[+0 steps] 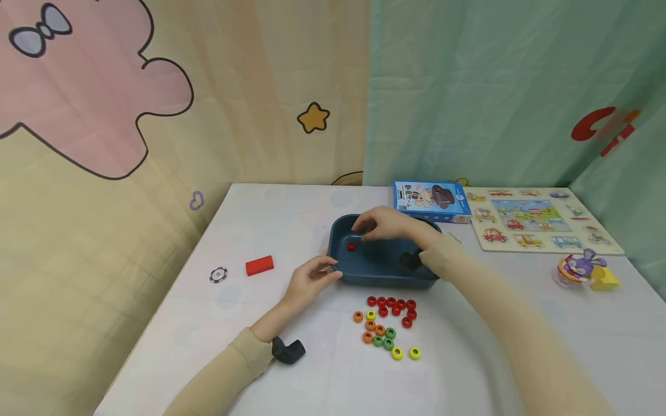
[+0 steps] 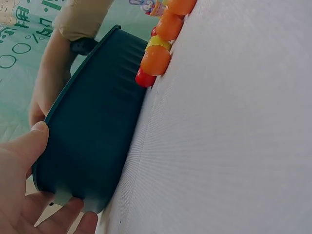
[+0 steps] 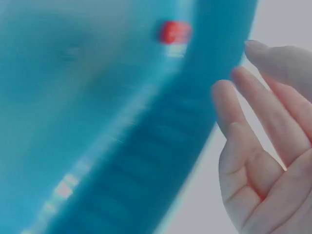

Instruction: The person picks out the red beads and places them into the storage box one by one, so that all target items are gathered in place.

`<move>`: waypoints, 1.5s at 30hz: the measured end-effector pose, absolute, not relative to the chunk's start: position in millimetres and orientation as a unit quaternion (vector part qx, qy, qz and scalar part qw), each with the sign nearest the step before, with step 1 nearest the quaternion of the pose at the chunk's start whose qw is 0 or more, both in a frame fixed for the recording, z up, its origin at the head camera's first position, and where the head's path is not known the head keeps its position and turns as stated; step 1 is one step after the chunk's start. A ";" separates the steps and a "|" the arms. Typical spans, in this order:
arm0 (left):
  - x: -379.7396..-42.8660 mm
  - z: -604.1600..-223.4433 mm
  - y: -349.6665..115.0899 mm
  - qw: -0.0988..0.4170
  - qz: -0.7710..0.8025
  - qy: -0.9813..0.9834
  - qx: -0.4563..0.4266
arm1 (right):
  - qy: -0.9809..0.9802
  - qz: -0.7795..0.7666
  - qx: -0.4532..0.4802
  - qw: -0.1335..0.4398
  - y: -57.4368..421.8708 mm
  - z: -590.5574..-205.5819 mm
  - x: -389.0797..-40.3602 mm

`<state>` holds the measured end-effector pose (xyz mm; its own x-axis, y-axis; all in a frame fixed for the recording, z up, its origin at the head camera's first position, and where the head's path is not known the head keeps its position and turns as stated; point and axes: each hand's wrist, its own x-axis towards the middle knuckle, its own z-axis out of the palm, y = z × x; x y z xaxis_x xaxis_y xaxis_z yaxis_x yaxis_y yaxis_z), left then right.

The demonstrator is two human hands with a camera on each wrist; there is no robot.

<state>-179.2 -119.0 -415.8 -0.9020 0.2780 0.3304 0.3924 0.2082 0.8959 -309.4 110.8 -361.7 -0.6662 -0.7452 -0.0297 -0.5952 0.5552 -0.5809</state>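
A dark teal plastic bin [image 1: 385,279] stands on the table with one red bead [image 1: 351,246] on its floor near the left end. My left hand [image 1: 310,281] holds the bin's near left corner; in the left wrist view its thumb lies at the rim and its fingers against the end wall. Above the bin's far side hovers my right hand [image 1: 387,224], fingers loosely bent. In the right wrist view nothing shows between those fingers, and the red bead [image 3: 174,32] lies apart from them. In front of the bin are several red beads [image 1: 391,301], plus orange, yellow and green ones.
Behind the bin lies a blue game box [image 1: 432,200], with a picture puzzle board [image 1: 541,222] to its right. A purple bunny toy [image 1: 577,267] and a yellow block [image 1: 605,278] are farther right. To the left sit a red block [image 1: 259,265] and a poker chip [image 1: 218,274].
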 end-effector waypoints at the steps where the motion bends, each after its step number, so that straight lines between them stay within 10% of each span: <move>1: -178.9 -415.6 -119.1 0.049 -0.590 -0.777 -0.214 | 0.871 -0.274 -0.388 0.126 116.4 -353.0 -302.1; 8: -178.7 -415.5 -117.8 0.058 -0.589 -0.776 -0.219 | 0.852 -0.334 -0.400 0.054 170.0 -323.6 -226.0; 16: -178.3 -414.7 -118.5 0.052 -0.590 -0.776 -0.218 | 0.817 -0.420 -0.386 0.080 215.3 -377.2 -162.9; 33: -179.3 -418.4 -118.9 0.060 -0.594 -0.772 -0.219 | 0.827 -0.471 -0.300 0.071 217.6 -450.7 -162.8; 45: -177.0 -415.1 -118.8 0.052 -0.589 -0.778 -0.215 | 0.861 -0.433 -0.264 0.042 195.2 -423.8 -149.1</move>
<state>-177.0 -118.8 -415.1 -0.9025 0.2723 0.3336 0.3950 0.2151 0.8932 -149.1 195.2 -423.8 -0.8574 -0.4905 0.1555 -0.4174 0.4863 -0.7676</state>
